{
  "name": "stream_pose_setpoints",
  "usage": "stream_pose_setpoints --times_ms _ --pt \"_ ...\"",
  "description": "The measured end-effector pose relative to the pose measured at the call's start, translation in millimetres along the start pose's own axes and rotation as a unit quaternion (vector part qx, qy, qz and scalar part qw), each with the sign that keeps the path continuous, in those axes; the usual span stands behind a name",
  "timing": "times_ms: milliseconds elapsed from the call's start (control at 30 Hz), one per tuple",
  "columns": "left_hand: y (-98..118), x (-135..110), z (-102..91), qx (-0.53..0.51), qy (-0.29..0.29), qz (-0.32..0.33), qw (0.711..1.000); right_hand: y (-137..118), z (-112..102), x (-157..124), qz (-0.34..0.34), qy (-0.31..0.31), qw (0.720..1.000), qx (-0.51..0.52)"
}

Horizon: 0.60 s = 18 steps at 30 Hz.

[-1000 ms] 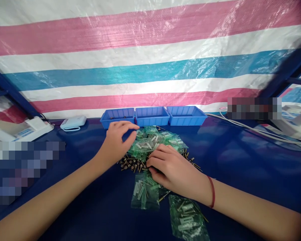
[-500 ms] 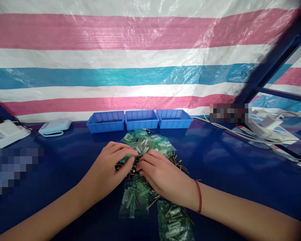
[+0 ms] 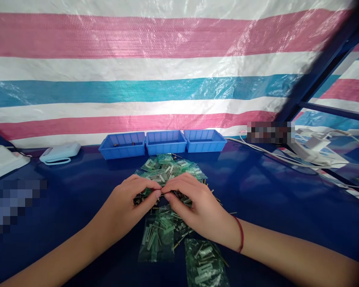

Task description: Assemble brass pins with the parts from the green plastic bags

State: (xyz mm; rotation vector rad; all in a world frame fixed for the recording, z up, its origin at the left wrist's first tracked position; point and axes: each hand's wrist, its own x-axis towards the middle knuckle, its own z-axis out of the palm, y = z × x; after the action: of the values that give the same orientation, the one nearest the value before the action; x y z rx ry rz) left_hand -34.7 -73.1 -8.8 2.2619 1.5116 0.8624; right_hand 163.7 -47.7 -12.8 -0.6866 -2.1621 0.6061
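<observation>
My left hand (image 3: 122,205) and my right hand (image 3: 202,207), which has a red cord on its wrist, meet fingertip to fingertip above a pile of small hardware. Each hand is closed in a pinch of thumb and forefinger; whatever is between the tips is too small to make out. Beneath them lie loose, thin metal pieces like screws or rivets (image 3: 179,241), partly hidden by the hands. Green-tinted clear bags (image 3: 167,172) of metal parts and pale strips lie just beyond. Closer to me are another such bag (image 3: 156,241) and a further one (image 3: 207,267).
Three blue bins stand in a row at the back: the left bin (image 3: 122,150) with a few small parts inside, the middle bin (image 3: 166,148) and the right bin (image 3: 206,146). A light-blue device (image 3: 61,153) is at left. White cables (image 3: 266,153) and power strips (image 3: 326,151) lie at right.
My right hand's thumb and forefinger have spread into a wider arch, with their tips now meeting my left fingertips. The view has shifted slightly to the right.
</observation>
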Motion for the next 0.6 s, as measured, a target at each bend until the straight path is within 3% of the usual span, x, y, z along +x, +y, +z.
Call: stream_pose_setpoints --times_ms 200,367,467,600 --pt "5.0 -1.7 -1.9 -0.010 -0.010 -0.015 1.000 -1.2 0.6 0.5 0.098 0.003 0.994 0.055" --pt "6.6 -3.1 -0.2 -0.020 0.001 -0.031 0.999 -2.9 2.1 0.9 0.132 0.008 0.983 0.129" --pt "5.5 -3.5 2.3 -0.004 0.016 -0.012 1.000 -2.9 2.4 -0.4 0.095 0.046 0.990 0.090" --pt "6.7 -2.8 1.7 -0.021 0.016 0.010 1.000 -4.3 0.2 -0.4 -0.012 0.065 0.998 0.014"
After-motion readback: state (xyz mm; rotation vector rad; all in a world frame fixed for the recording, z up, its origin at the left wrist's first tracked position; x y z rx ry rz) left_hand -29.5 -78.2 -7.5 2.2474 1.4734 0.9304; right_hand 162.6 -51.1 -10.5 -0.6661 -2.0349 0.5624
